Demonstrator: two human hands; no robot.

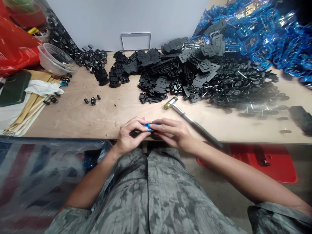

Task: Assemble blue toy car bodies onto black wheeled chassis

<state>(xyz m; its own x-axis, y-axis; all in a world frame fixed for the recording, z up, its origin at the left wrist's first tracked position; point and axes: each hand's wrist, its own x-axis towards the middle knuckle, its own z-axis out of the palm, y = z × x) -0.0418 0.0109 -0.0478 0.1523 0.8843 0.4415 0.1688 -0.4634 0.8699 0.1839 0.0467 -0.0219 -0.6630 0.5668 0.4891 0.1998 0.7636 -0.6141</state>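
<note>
Toy car body (148,126), blue: pinched in fingertips of left hand (128,133) and right hand (175,131), left of mallet (191,122). Handling advice: hold body level, finger pressure even at both ends.

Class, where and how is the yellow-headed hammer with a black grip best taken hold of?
Probably its long black grip, from above and the near right, with the right hand once free: the hammer lies slanting, head away, grip running to the near edge of the wooden table.
</note>
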